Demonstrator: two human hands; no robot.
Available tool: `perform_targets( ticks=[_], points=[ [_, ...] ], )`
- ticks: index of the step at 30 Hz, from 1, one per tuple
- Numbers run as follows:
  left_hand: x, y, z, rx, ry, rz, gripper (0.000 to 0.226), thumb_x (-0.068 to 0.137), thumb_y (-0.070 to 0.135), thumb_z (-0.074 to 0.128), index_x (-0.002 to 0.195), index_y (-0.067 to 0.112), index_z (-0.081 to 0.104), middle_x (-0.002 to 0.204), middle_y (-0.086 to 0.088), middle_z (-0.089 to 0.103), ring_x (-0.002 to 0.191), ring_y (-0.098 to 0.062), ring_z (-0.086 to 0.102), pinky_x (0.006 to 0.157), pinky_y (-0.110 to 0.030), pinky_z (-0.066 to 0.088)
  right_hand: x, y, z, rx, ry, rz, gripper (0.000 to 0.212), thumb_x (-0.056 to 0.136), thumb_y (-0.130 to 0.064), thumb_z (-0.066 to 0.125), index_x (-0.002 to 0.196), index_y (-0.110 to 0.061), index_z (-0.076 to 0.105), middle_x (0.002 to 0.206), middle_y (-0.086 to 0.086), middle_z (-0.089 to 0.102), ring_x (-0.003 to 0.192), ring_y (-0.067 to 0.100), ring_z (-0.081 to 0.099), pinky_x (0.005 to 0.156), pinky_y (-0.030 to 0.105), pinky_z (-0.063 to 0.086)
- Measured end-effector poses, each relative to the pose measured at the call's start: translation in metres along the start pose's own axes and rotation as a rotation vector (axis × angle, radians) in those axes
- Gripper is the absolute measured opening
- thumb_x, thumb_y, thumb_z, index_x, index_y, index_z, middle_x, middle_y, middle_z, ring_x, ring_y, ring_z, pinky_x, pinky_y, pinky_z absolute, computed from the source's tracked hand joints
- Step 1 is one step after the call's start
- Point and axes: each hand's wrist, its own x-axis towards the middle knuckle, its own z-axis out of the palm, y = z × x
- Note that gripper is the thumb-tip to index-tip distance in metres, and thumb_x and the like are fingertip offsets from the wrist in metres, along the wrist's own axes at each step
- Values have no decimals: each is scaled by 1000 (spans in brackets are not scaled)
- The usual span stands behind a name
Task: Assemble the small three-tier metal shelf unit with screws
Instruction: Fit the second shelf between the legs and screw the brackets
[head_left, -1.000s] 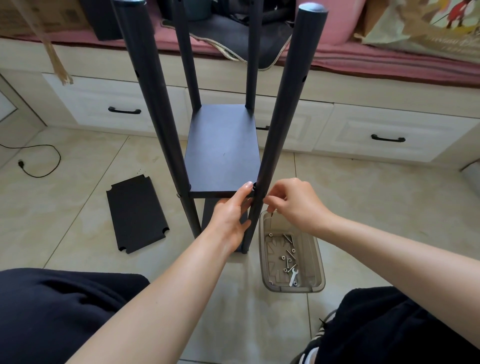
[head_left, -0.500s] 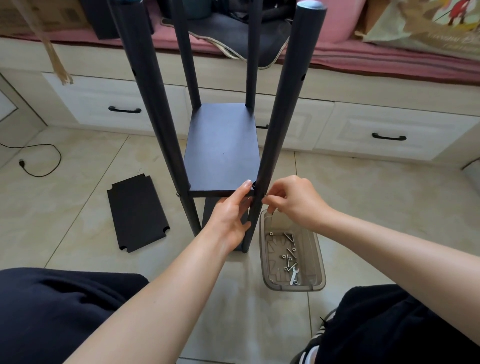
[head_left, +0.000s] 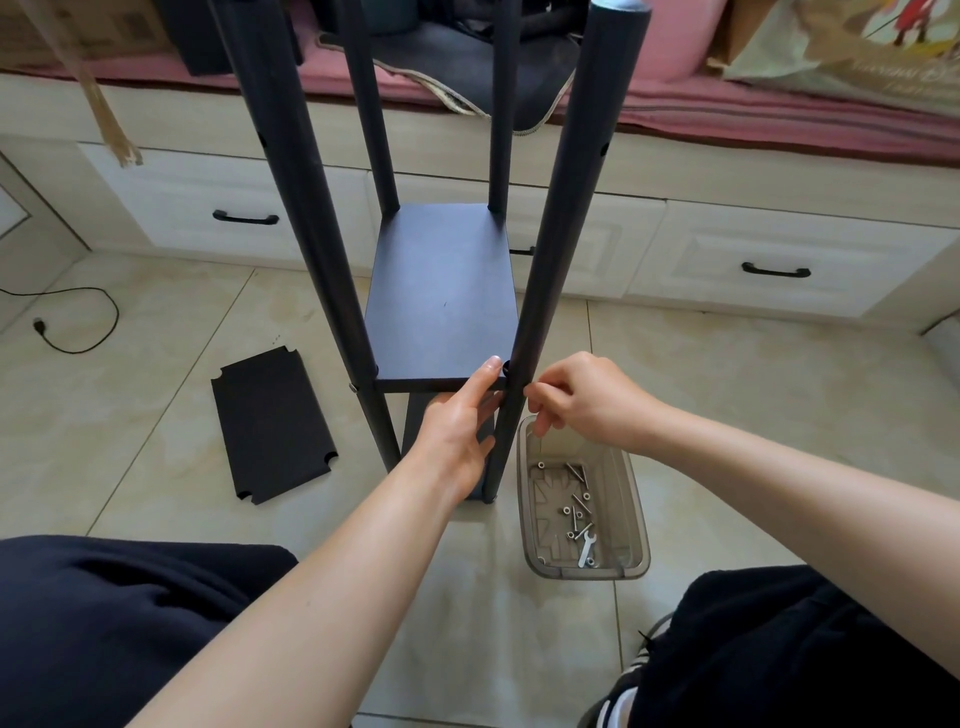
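While the shelf frame (head_left: 441, 291) stands upright on the tiled floor (head_left: 727, 395) at about twelve o'clock from the person, both hands meet at its near right corner. The left hand (head_left: 457, 431) lies against the front edge of the middle shelf board (head_left: 441, 306), fingers fairly straight, thumb tip up at the corner beside the near right post (head_left: 545, 270); it looks to be steadying the board rather than gripping it. The right hand (head_left: 582, 400), at about three o'clock from that post, has its fingertips curled in a pinch tight against the post where a screw would enter. The screw itself is hidden, so I cannot tell for sure that one is held.

The step in hand is probably threading a screw through the post into the board corner. To do it well, the left hand should keep the board level so the holes line up, and the screw should start by fingers alone, straight in, turning freely. If it binds, back it out and restart instead of forcing it. Full tightening is best left until every corner is started.

A clear plastic tray (head_left: 535, 519) sits on the floor just right of the post's foot, at about five o'clock from it, holding spare screws and a small wrench (head_left: 587, 546). The last shelf board (head_left: 270, 421) lies flat at about nine o'clock, well apart from the frame.
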Motion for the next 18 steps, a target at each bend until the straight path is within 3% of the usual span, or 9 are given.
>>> perform_targets(
  ticks=[6, 9, 12, 18],
  points=[
    [0, 1, 0, 8, 25, -1, 31, 92, 37, 68, 114, 15, 71, 112, -4, 76, 110, -14, 67, 72, -31, 39, 1, -2, 1, -129, 90, -25, 29, 93, -33, 62, 68, -19, 68, 57, -11, 69, 49, -1, 52, 51, 25, 35],
    [-1, 1, 0, 4, 42, 6, 39, 92, 35, 69, 122, 11, 69, 112, -4, 76, 105, -12, 67, 72, -30, 39, 1, -5, 0, -216, 99, -25, 30, 93, -35, 58, 68, -20, 66, 59, -10, 69, 55, 2, 55, 51, 26, 38],
    [-1, 1, -1, 1, 31, 5, 23, 91, 35, 70, 106, 17, 71, 98, 2, 77, 95, -8, 69, 72, -29, 40, 1, -4, 1, -228, 46, -23, 33, 96, -36, 49, 73, -18, 65, 63, -6, 70, 61, 9, 61, 57, 29, 44],
    [1, 0, -1, 3, -6, 6, 15, 91, 34, 70, 92, 20, 72, 89, 4, 78, 75, 2, 72, 67, -27, 42, 2, 1, -3, -167, -23, -53, 35, 98, -30, 48, 67, -20, 60, 62, -7, 71, 53, -3, 55, 56, 26, 38]
  ],
)
